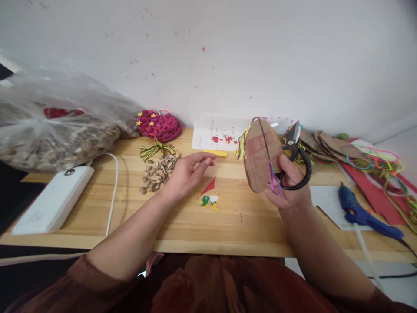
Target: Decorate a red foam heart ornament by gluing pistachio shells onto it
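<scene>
My right hand [289, 187] grips black-handled scissors [304, 171] together with an oval piece of cardboard [257, 152], its brown back towards me. Dark cord runs down the cardboard, a purple loop [275, 182] hangs low on it and yellow-green tassel threads show at its left edge. Over the table, my left hand [187, 176] is loosely stretched, thumb near the fingers, with nothing visible in it. Below its fingers lie a red paper scrap [209, 186] and small green, white and yellow bits [211, 201]. Beside it is a pile of shells [156, 174].
A bag of shells [65, 134] and a white power bank [54, 200] stand at left. Behind are a purple shell ornament [159, 126], red stars [224, 139] on paper and a yellow strip [216, 153]. Right: cardboard pieces [335, 145], coloured cords, a blue glue gun [365, 215].
</scene>
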Available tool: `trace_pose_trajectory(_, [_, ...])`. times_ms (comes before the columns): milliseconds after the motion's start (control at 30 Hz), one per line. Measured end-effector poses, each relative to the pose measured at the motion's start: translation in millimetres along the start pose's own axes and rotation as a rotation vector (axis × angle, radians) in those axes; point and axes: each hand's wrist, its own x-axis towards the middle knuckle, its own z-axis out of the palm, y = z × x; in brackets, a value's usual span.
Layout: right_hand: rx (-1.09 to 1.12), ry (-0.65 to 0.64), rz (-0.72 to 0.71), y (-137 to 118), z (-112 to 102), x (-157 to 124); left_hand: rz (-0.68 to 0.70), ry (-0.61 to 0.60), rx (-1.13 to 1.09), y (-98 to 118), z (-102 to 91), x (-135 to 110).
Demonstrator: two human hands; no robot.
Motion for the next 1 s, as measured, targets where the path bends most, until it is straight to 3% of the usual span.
trace_pose_trajectory(133, [0.090,0.058,-0.010,2,7,-1,-0.247,-0.014,-0.599,5,-0.9,1])
trace_pose_trajectory(267, [-0.093,0.012,-0.012,4,16,-8,-0.404,-0.043,-0.876,15,-0.4,-1])
trace_pose_trajectory(367, [-0.220,-0.013,-0.028,4,23,-13,-0.465,-0.083,-0.917,18,2.7,-5])
trace_pose_trajectory(533, [-0.156,0.048,-0.019,7,29,-14,-0.623,-0.125,-0.826,13,14.8,-10])
trace_pose_trajectory(667, [-0.101,0.114,0.008,8,28,-14,-0.593,-0.091,-0.836,14,19.3,-8])
trace_pose_trajectory(800, [-0.042,0.098,0.001,6,31,-14,-0.543,-0.009,-0.862,18,16.6,-3])
trace_pose_trajectory(1000, [-0.059,0.132,0.015,6,33,-16,-0.565,-0.089,-0.849,15,15.8,-5])
